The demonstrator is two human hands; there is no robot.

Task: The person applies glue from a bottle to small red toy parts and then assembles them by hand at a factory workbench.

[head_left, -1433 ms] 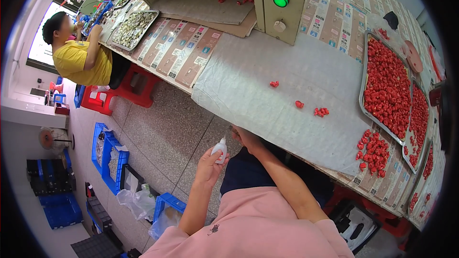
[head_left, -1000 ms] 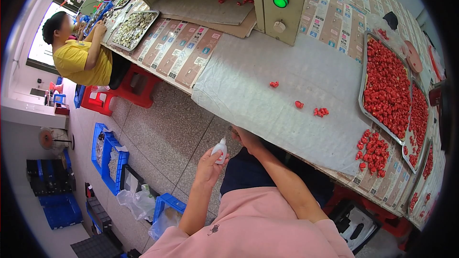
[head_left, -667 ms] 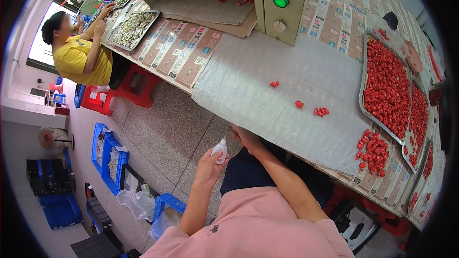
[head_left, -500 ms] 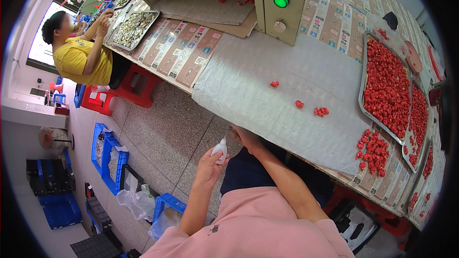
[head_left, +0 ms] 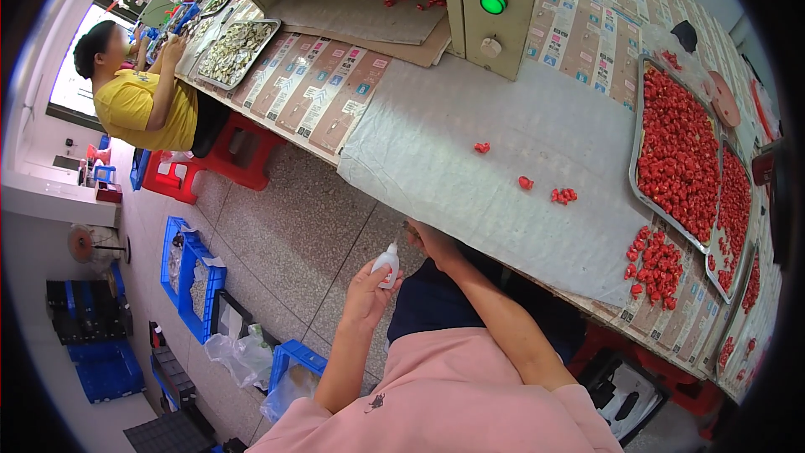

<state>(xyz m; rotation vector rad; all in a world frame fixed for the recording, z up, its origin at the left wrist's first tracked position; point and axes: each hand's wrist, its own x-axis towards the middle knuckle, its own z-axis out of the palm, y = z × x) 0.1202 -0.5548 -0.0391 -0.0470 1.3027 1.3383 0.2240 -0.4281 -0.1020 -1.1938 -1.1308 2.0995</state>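
My left hand is closed around a small white squeeze bottle, its narrow nozzle pointing up toward my right hand. My right hand is beside the table's near edge with its fingers bent together; whatever they hold is too small to make out. On the white sheet over the table lie a few small red pieces, among them a single piece and a little cluster. A loose heap of red pieces sits farther right.
Metal trays full of red pieces stand at the right. A cream-coloured machine housing with a green-lit button is at the back. At the left, a person in a yellow shirt works by a tray. Blue crates are on the floor.
My hands and the bottle have hardly moved. At the left, the other person's hands have shifted slightly.
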